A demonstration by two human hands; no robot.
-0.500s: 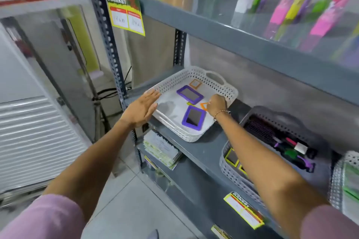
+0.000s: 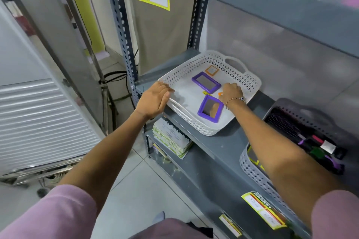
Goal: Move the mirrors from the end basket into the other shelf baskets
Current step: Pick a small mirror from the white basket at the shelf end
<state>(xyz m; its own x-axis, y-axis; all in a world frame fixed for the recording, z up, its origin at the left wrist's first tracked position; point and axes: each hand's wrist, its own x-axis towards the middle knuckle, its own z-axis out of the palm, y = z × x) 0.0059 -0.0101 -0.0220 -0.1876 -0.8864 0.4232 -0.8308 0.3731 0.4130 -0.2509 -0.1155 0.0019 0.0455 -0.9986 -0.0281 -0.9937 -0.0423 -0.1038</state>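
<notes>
A white perforated end basket (image 2: 250, 81) sits at the left end of the grey shelf. Inside lie two purple-framed mirrors, one further back (image 2: 206, 82) and one nearer (image 2: 210, 108), plus a small orange-framed mirror (image 2: 212, 70) at the back. My left hand (image 2: 154, 99) rests flat on the basket's left rim, fingers together. My right hand (image 2: 230, 92) is down in the basket, fingers curled over a small orange-framed mirror (image 2: 220, 93) of which only a corner shows. A grey basket (image 2: 250, 169) to the right holds yellow-framed mirrors (image 2: 252, 155).
The dark basket (image 2: 310, 114) at right holds hairbrushes and combs. An upper shelf (image 2: 272, 6) overhangs the baskets. Slotted upright posts (image 2: 120, 31) stand at the shelf's left end. Price tags hang on the shelf edges. Paper stacks (image 2: 171, 137) lie on the lower shelf.
The view has moved closer and tilted down. My right hand stays on the small orange mirror and has curled more over it. My left hand still rests on the basket rim.
</notes>
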